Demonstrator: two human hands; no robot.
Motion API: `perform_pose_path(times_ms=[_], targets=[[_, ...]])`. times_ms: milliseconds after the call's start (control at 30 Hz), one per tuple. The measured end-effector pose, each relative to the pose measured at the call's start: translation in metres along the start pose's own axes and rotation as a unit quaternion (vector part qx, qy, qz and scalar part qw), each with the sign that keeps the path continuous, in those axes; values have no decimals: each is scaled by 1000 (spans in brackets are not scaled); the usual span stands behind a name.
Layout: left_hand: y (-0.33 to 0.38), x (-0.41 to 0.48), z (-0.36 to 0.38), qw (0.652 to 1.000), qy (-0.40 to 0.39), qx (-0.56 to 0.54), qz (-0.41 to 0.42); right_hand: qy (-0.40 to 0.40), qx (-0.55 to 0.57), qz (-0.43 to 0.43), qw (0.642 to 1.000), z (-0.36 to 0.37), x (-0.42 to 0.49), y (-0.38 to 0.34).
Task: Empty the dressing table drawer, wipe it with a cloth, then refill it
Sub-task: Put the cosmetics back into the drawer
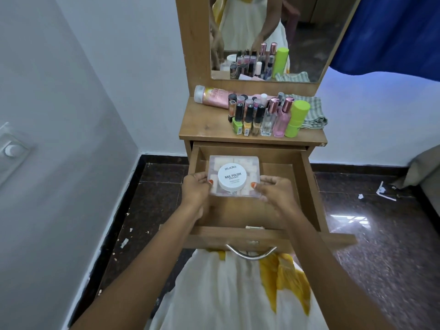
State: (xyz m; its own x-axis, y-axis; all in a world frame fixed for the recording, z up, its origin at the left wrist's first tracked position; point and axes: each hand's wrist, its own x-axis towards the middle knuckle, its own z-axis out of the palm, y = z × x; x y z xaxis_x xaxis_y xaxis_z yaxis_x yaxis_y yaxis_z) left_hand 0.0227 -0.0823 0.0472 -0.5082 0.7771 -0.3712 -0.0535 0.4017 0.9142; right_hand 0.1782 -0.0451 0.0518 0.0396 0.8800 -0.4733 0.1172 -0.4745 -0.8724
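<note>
Box (234,160) held at its two sides, left grip (195,189) and right grip (276,190) both curled on it, equally near; white tub (232,177) rides on top. Open drawer (309,186) directly below; desk (207,125) ahead of and above the grips.

Drawer (281,177): we find bare floor right of the box (238,160).
Tabletop (204,125): bottles (259,115) crowd our right side.

Blue curtain (392,32); paper scraps (384,190) on dark floor (381,246).
</note>
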Motion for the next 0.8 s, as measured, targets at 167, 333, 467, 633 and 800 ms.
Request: perform_pose_path(times_ms=[167,333,467,633,800], targets=[[-22,13,18,999,-12,48,-22,-4,-54,42,998,-6,16,13],[-33,27,23,991,-31,123,-41,-23,-116,68,991,0,41,24],[-34,32,23,983,-29,180,-22,-48,-225,46,972,6,58,32],[-36,39,20,969,-33,245,10,-51,-318,10,947,10,59,22],[-35,39,21,959,-37,279,37,-36,-349,-18,936,15,66,26]])
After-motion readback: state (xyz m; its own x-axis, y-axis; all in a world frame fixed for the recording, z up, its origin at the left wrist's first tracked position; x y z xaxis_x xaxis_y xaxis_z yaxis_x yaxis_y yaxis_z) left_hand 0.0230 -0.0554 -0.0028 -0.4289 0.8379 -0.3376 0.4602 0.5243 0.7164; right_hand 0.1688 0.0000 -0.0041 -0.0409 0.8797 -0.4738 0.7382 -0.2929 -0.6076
